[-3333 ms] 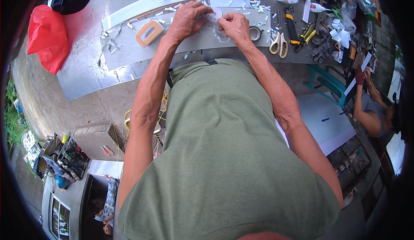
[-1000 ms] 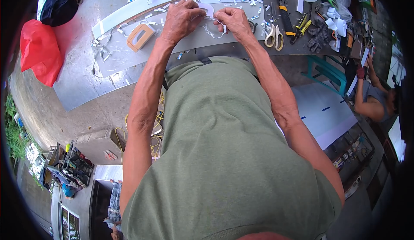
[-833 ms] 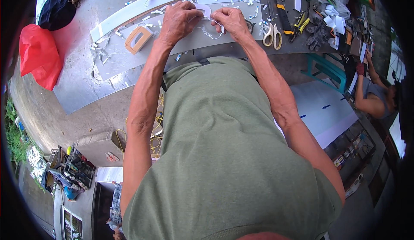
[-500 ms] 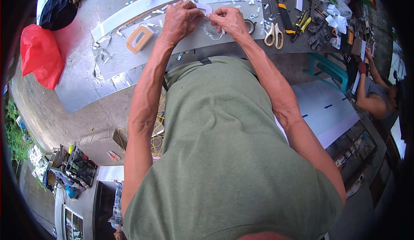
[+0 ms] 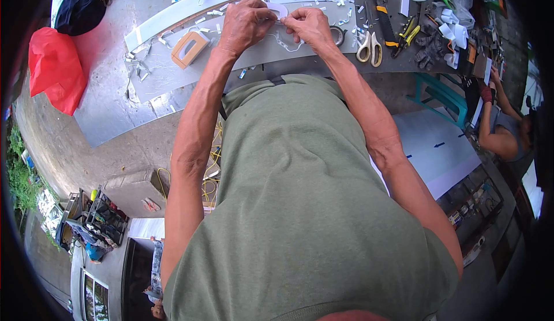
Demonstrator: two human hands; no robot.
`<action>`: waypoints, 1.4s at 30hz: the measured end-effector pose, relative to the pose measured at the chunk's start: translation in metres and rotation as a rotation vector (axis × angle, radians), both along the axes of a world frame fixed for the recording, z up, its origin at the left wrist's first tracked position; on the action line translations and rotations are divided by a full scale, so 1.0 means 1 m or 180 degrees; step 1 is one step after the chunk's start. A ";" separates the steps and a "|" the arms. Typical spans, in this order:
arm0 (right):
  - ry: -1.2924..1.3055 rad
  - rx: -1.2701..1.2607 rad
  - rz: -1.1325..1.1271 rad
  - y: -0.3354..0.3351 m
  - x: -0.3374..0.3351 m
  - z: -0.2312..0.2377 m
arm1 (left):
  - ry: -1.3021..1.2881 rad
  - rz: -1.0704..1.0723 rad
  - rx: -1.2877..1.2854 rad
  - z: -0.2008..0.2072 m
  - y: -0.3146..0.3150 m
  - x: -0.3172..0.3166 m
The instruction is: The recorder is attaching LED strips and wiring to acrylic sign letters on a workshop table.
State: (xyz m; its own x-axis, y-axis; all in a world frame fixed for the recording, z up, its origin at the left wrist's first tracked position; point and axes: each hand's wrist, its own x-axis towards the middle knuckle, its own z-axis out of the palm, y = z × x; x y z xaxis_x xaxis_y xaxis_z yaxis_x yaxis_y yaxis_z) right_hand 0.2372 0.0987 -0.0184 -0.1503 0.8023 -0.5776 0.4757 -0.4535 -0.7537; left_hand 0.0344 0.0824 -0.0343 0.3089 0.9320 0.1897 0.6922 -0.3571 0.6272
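Note:
At the workbench's near side, my left hand (image 5: 249,25) is closed, its fingers around the edge of a small white curved piece (image 5: 280,9). My right hand (image 5: 310,28) meets it from the right, thumb and forefinger pinched at the piece's near edge. Thin white wire (image 5: 285,46) with small modules loops down below and between both hands; its ends vanish behind the fingers. What exactly sits in the right pinch is too small to see clearly. A tan block with a white D-shaped face (image 5: 189,49) lies left of my left hand. A roll of dark tape (image 5: 337,35) is beside my right hand.
Scissors (image 5: 369,49), a black-and-yellow cutter (image 5: 385,23), pliers (image 5: 408,33) and dark gloves (image 5: 430,49) lie on the right of the bench (image 5: 109,116). Small white modules scatter around. A red bag (image 5: 56,70) hangs at left. Another person (image 5: 502,130) works at far right, near a teal stool (image 5: 441,97).
Both hands stay together at the white curved piece, with only slight finger movement. The whole view has shifted a little.

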 end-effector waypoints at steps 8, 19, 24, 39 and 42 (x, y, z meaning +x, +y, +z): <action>-0.0467 0.0491 0.0193 -0.002 -0.004 -0.008 | 0.0069 0.0122 -0.0113 0.005 0.001 0.006; -0.0262 -0.0142 0.0321 0.012 -0.001 0.010 | -0.0952 0.0295 -0.0977 0.012 -0.001 -0.010; -0.0270 -0.0062 0.0235 0.009 -0.004 0.007 | -0.0515 0.0493 -0.0611 0.010 0.000 0.008; 0.0342 -0.0872 0.0194 -0.006 0.017 0.026 | 0.0050 0.0506 -0.0588 0.009 -0.001 0.012; 0.0758 -0.0826 0.0079 -0.021 0.031 0.025 | 0.0191 0.0236 -0.0362 0.013 0.001 0.006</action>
State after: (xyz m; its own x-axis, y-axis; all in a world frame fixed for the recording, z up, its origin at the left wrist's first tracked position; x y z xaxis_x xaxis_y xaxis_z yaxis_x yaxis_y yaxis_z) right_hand 0.2678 0.0777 0.0069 -0.3229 0.6278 -0.7083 0.3136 -0.6351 -0.7059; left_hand 0.0399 0.0833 -0.0212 0.2459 0.9671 0.0647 0.7515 -0.2324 0.6175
